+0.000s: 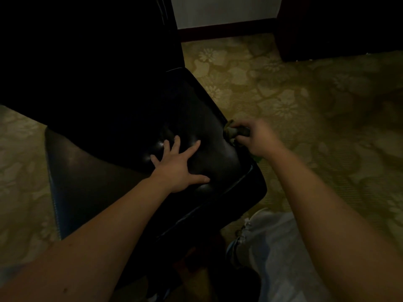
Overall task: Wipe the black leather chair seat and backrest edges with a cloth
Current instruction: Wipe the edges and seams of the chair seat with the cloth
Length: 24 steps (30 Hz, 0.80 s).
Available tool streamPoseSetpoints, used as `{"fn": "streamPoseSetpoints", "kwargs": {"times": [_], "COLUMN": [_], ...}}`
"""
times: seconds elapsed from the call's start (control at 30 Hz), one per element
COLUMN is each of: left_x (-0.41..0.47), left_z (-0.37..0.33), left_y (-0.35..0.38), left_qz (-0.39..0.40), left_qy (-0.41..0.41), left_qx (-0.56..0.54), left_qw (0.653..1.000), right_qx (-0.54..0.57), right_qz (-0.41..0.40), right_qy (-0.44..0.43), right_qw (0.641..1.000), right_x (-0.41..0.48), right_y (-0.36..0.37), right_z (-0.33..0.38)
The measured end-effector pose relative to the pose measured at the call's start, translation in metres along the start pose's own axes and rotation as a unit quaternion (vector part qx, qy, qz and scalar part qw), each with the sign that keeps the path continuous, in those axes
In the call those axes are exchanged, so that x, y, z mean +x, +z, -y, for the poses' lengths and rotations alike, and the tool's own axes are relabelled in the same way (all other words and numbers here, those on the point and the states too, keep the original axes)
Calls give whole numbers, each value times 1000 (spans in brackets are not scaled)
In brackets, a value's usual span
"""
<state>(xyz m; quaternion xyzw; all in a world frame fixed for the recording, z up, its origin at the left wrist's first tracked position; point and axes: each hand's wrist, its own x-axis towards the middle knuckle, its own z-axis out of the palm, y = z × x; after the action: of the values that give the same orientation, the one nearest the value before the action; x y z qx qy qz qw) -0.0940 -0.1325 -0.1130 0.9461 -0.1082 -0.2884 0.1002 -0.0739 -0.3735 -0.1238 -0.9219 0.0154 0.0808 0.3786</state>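
Head view: the black leather chair seat (196, 105) fills the middle of the frame, its shiny cushion running from far left to near right. The backrest (87, 51) rises at the far left, too dark to show detail.

The left hand (178, 164) lies flat on the near part of the seat, fingers straight and spread wide, palm pressed to the leather and holding nothing.

The right hand (255, 138) is at the seat's right edge, fingers curled round a bunched, dark greenish cloth (235, 131). The cloth touches the rim of the cushion there, with a bit of it hanging below the hand.

Under and around the chair lies an olive carpet (283, 94) with a pale flower pattern. Near right, beside the chair's front corner, is the person's leg in light jeans (272, 247). Far off, a white wall (224, 12) meets a dark baseboard, and a dark piece of furniture (338, 25) stands at the far right.
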Motion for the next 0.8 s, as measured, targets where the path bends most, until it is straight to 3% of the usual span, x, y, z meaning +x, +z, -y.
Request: {"fn": "streamPoseSetpoints", "kwargs": {"times": [0.13,0.37,0.6,0.8], "left_x": [2,3,6,8], "left_z": [-3,-4,-7,-8], "left_y": [-1,-1,-3,-1], "left_qz": [1,-2,-4,-12], "left_qy": [-8,-11,-23,-28], "left_qx": [-5,-13,-17,-21], "left_qw": [1000,1000,1000,999], "right_qx": [-29,-8,-33,-33], "right_qz": [-43,56,-49,55], "right_qy": [-17,39,-15,51], "right_qw": [999,998,998,997], "right_x": [1,-2,-1,2], "right_y": [7,-15,8,-11], "right_z": [3,0,0,-10]}}
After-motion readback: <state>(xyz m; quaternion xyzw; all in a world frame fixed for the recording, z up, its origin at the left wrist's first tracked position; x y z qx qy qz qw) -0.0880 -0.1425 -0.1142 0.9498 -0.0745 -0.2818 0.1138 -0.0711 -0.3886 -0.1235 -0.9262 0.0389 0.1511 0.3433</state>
